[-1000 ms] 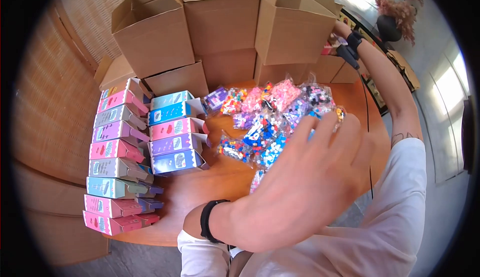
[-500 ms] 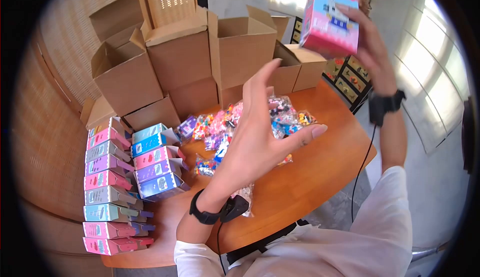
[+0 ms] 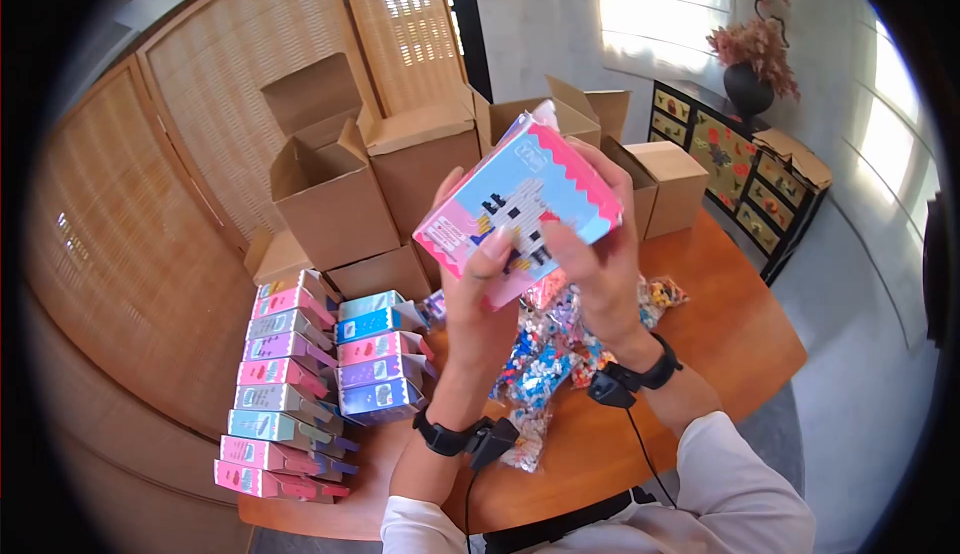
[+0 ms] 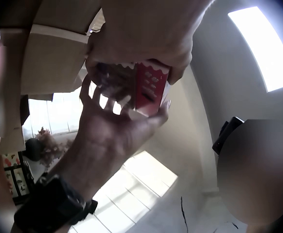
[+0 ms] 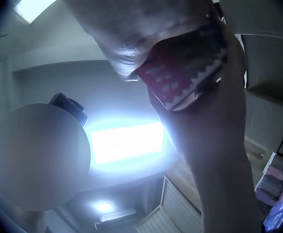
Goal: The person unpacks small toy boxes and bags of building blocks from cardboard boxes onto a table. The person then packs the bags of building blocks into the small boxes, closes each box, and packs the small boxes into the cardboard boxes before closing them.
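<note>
A pink and light-blue box [image 3: 520, 204] with a pictured figure is held tilted above the table in the head view. The left hand [image 3: 474, 289] grips its lower left part, thumb on the front face. Around its right side curls the right hand [image 3: 605, 269], its thumb also near the front face. Both wrist views show the box from beneath: a red-pink side [image 4: 150, 87] in the left wrist view and a pink side [image 5: 168, 77] in the right wrist view. Below the hands lie clear bags of small coloured pieces [image 3: 545, 369].
Two columns of small coloured boxes [image 3: 280, 399] lie on the table's left side. Large open cardboard cartons [image 3: 335, 209] stand along the back. Cables hang from both wrist cameras. A drawer cabinet [image 3: 720, 159] with a vase [image 3: 748, 89] stands beyond the table [image 3: 700, 354].
The right hand has brought the box in from the far right to the middle. The left hand, spread and empty half a second ago, has taken hold of it too. The head view has shifted upward.
</note>
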Available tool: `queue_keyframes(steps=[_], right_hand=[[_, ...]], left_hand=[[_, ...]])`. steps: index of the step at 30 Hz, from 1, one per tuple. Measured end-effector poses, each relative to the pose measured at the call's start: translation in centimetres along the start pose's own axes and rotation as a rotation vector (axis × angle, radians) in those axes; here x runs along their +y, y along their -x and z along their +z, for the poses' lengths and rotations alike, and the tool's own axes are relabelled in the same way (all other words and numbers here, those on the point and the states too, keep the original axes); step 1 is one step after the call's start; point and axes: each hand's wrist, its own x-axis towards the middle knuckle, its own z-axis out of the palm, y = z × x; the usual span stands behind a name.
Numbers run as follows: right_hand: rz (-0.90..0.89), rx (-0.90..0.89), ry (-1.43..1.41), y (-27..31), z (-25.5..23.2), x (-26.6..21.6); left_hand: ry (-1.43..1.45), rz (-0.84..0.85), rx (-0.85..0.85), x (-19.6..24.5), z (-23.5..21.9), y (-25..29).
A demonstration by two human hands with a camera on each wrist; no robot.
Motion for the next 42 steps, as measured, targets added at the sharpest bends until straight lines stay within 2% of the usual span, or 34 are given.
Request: queue_keyframes(steps=[2,5,6,7,11,13,14,15,17,19,21,22,26,28,32,34,37,38,39,41,42], right_hand=[[0.120,-0.068,-0.122,-0.5,-1.3,-0.8],[0.147,-0.141,-0.053,-0.8,-2.6,-1.3],[-0.003,-0.178,0.112,-0.9,-3.1,-0.6],[0.014,-0.170,0.109,-0.9,-3.2,-0.6],[0.114,-0.182,-0.069,-1.0,-3.4,-0.9],[0.262,-0.146,-0.070,-1.0,-3.8,-1.3],[0.159,-0.111,0.001,-1.1,-4.0,-0.4],[0.165,-0.106,0.001,-1.1,-3.8,-0.4],[-0.117,-0.007,0.089,-1.2,-3.0,-0.5],[-0.149,0.025,0.041,-1.1,-3.2,0.0],[-0.385,-0.146,0.419,-1.4,-4.1,-0.1],[-0.313,-0.105,0.424,-1.1,-4.1,-0.1],[-0.225,-0.107,0.342,-1.2,-4.3,-0.5],[-0.103,-0.384,0.290,-1.5,-5.3,-0.7],[-0.076,-0.412,0.274,-1.1,-5.0,-1.1],[0.291,-0.455,0.068,-0.8,-5.2,-2.3],[0.268,-0.532,-0.078,-1.2,-5.7,-2.4],[0.104,-0.628,0.097,-1.6,-6.1,-2.1],[0.115,-0.625,0.096,-1.5,-6.0,-1.7],[-0.063,-0.501,0.246,-1.0,-5.2,-1.0],[0.028,-0.429,0.112,-0.8,-4.6,-1.2]], left_hand=[[-0.121,0.085,-0.015,2.2,1.0,-0.5],[-0.259,0.119,-0.028,3.4,0.5,-1.4],[-0.316,0.124,-0.044,3.6,0.4,-1.7],[-0.321,0.108,-0.032,3.7,0.2,-1.8],[-0.369,0.109,-0.015,3.9,-1.1,-2.1],[-0.409,0.142,0.005,4.2,-1.3,-1.9],[-0.376,0.120,0.014,4.5,-1.2,-1.7],[-0.377,0.113,0.016,4.6,-0.9,-1.4],[-0.283,0.109,0.116,4.7,-0.3,-1.0],[-0.366,0.131,0.164,4.8,0.2,-1.0],[-0.571,0.218,0.043,5.0,-0.4,-1.4],[-0.602,0.232,0.064,5.0,-0.1,-1.5],[-0.648,0.258,0.018,5.5,0.3,-1.0],[-0.648,0.255,0.003,5.7,0.2,-0.9],[-0.639,0.239,0.002,5.6,0.8,-0.4],[-0.659,0.240,-0.009,6.0,0.7,-0.4],[-0.663,0.268,-0.018,6.4,0.2,-0.5],[-0.661,0.254,-0.017,6.5,0.3,-0.5],[-0.658,0.238,-0.015,6.5,0.3,-0.5],[-0.683,0.257,-0.007,5.9,0.5,-0.3],[-0.689,0.238,0.008,5.9,0.8,-0.3]])
